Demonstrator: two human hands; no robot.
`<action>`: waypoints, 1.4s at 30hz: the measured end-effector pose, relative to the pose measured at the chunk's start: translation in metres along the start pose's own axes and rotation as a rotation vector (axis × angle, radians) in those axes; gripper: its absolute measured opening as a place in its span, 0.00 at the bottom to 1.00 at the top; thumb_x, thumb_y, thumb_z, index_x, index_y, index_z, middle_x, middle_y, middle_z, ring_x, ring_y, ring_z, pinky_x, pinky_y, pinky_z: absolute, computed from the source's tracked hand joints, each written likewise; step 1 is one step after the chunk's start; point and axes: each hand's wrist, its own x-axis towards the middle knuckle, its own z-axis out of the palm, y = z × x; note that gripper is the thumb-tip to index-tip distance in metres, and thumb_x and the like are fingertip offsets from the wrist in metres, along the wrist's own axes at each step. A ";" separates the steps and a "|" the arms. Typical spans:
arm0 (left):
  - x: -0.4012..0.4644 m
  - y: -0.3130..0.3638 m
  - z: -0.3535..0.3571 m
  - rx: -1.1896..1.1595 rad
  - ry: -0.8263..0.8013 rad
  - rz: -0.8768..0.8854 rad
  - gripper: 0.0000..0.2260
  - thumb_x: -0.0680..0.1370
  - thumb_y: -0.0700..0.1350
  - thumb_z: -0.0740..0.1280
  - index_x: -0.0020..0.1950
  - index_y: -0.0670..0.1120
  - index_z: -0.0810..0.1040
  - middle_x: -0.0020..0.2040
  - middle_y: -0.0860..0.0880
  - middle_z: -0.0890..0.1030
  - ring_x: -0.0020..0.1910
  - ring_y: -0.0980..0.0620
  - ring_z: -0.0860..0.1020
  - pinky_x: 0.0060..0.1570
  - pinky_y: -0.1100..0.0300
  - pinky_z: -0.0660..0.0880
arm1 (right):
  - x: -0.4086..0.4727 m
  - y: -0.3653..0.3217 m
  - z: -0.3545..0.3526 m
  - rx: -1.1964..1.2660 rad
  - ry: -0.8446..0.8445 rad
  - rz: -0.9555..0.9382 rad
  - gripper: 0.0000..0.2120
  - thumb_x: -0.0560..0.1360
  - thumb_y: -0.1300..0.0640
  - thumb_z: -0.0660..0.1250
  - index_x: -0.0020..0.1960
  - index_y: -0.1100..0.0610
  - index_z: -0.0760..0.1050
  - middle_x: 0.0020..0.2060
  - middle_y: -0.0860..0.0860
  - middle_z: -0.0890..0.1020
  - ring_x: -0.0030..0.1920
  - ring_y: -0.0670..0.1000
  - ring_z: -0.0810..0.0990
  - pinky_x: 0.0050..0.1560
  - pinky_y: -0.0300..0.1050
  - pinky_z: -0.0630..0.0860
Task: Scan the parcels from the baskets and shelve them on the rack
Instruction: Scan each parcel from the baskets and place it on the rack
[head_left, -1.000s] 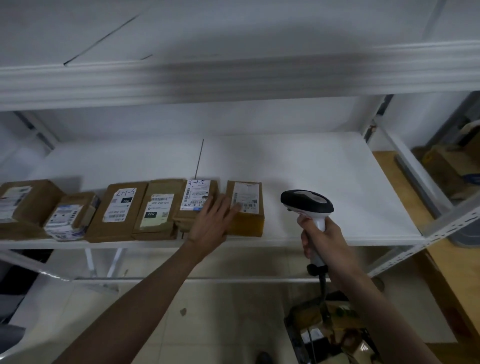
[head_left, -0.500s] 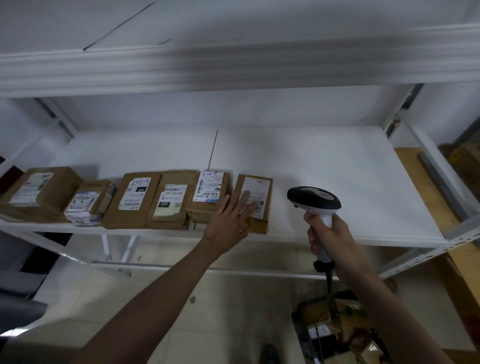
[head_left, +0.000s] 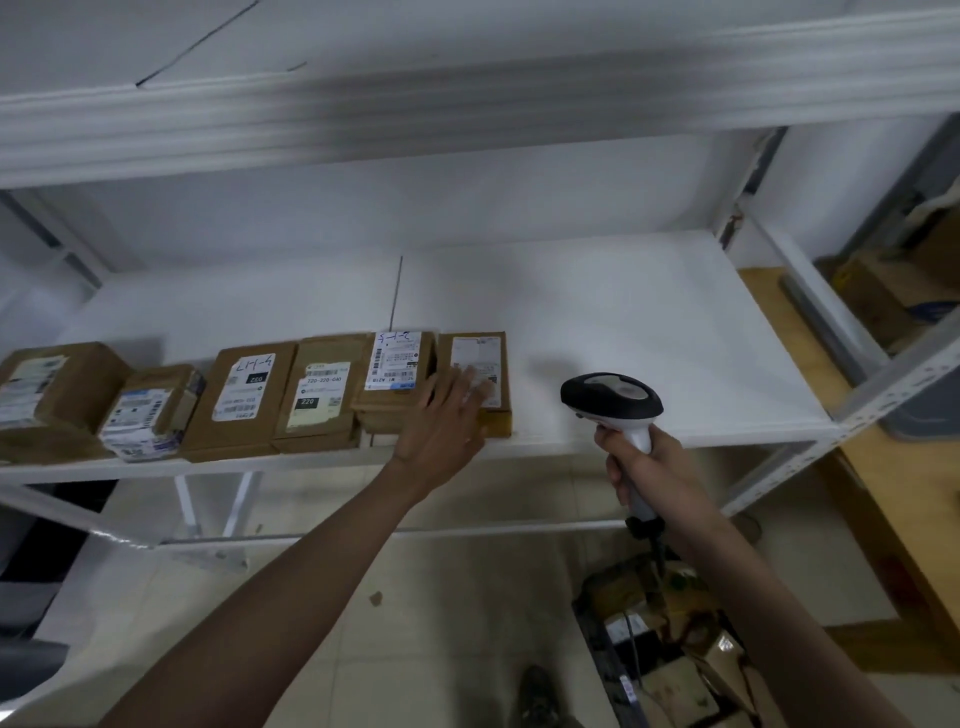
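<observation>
Several brown cardboard parcels with white labels lie in a row along the front of the white rack shelf (head_left: 649, 332). My left hand (head_left: 449, 415) rests flat, fingers straight, on the rightmost parcel (head_left: 475, 348), touching its label and the neighbouring stacked parcel (head_left: 395, 364). My right hand (head_left: 649, 467) grips the handle of a white and black barcode scanner (head_left: 613, 397), held upright just right of that parcel, in front of the shelf edge. A dark basket (head_left: 602, 654) holding more parcels stands on the floor below my right arm.
The upper shelf's front beam (head_left: 467, 104) crosses overhead. The right half of the shelf surface is bare. A wooden bench (head_left: 914, 509) and a second rack's grey post (head_left: 893, 374) stand at the right. Pale floor tiles lie below, with my shoe (head_left: 537, 696) near the basket.
My left hand has slid slightly further onto the rightmost parcel. The scanner hand has stayed about where it was; the view shifted a little.
</observation>
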 end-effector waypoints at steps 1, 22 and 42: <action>-0.002 0.004 -0.004 -0.034 0.048 0.041 0.27 0.78 0.52 0.68 0.75 0.43 0.69 0.75 0.40 0.69 0.75 0.38 0.67 0.75 0.42 0.61 | -0.008 0.001 -0.001 0.006 0.020 0.010 0.10 0.80 0.54 0.69 0.48 0.61 0.75 0.31 0.56 0.77 0.27 0.49 0.73 0.29 0.41 0.72; -0.084 0.216 0.029 -0.406 -0.170 0.683 0.13 0.80 0.47 0.64 0.64 0.47 0.75 0.62 0.47 0.74 0.62 0.46 0.73 0.66 0.53 0.66 | -0.229 0.176 -0.100 0.092 0.494 0.303 0.06 0.77 0.54 0.71 0.53 0.54 0.78 0.29 0.52 0.77 0.28 0.49 0.73 0.27 0.44 0.71; -0.112 0.427 0.236 -0.484 -0.710 0.463 0.13 0.81 0.47 0.66 0.63 0.44 0.74 0.63 0.44 0.74 0.61 0.43 0.74 0.58 0.46 0.73 | -0.232 0.427 -0.171 0.212 0.565 0.654 0.06 0.79 0.54 0.70 0.52 0.54 0.75 0.32 0.51 0.80 0.23 0.42 0.76 0.24 0.36 0.72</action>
